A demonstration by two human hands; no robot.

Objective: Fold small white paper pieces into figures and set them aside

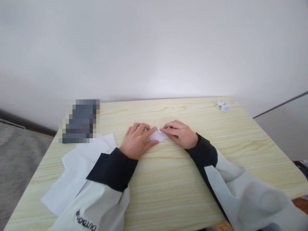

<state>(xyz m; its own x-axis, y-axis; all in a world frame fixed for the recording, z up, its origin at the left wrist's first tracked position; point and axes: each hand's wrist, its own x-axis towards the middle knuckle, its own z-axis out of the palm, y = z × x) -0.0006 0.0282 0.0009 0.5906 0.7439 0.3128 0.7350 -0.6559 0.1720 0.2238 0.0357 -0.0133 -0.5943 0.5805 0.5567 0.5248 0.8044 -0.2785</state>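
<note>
A small folded piece of white paper (158, 136) lies on the wooden table (166, 186) between my hands. My left hand (137, 140) grips its left side, with the thumb along the near edge and the index finger at the top. From the right, my right hand (181, 132) presses its fingertips on the upper right part of the same paper. Both index fingertips meet near a small fold at the top. Fingers cover parts of the paper's left and right ends.
Several loose white paper sheets (79, 163) lie at the left, partly under my left sleeve. Behind them is a dark, pixelated flat object (81, 120). Small folded paper pieces (225, 108) sit at the far right corner. A white wall (154, 48) stands behind the table.
</note>
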